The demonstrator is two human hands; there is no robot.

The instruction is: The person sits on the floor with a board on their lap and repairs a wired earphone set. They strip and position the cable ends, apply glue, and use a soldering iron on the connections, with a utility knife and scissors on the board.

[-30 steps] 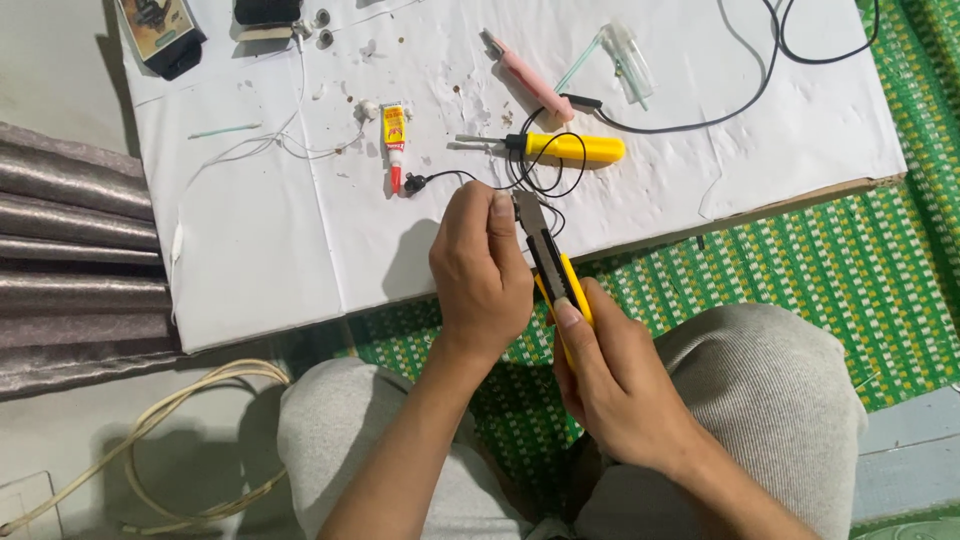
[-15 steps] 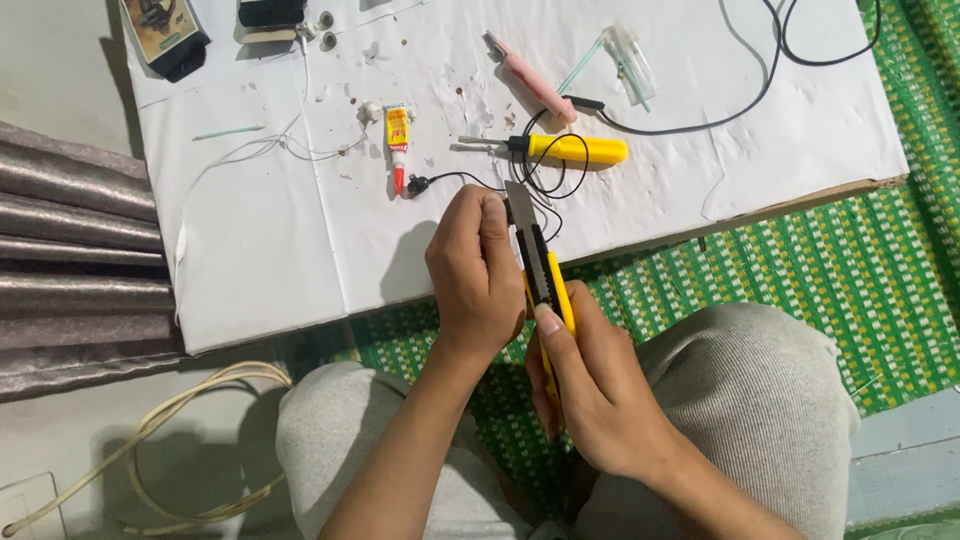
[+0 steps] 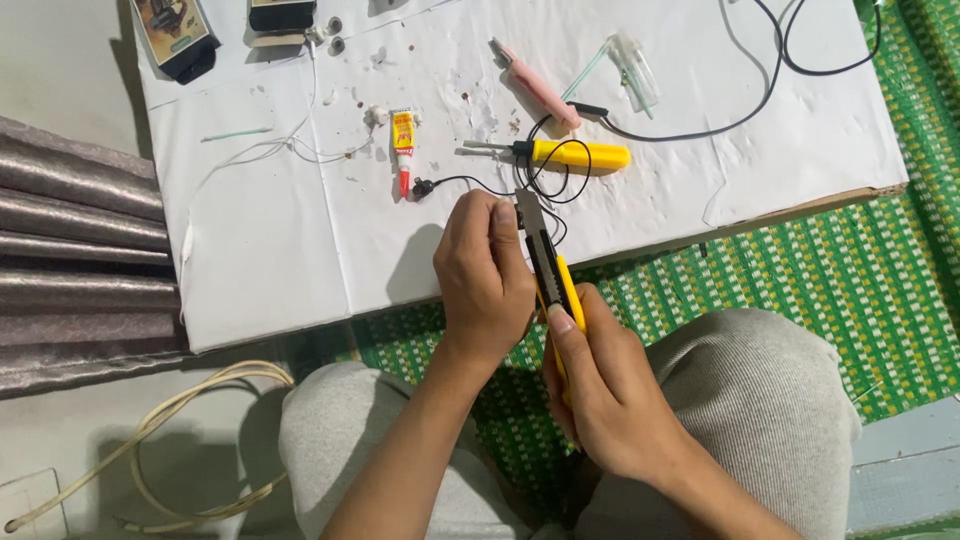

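I see a white sheet spread over a green woven mat, the sheet edge just ahead of my knees. My right hand is wrapped around a yellow box cutter, thumb on its slider, the blade pushed out and pointing away from me. My left hand is curled beside the blade, pinching a thin black wire that trails across the sheet. Beyond lie a yellow screwdriver, a pink tool and a small glue tube.

Glossy yellow plastic knife, metal blade, over matt white paper
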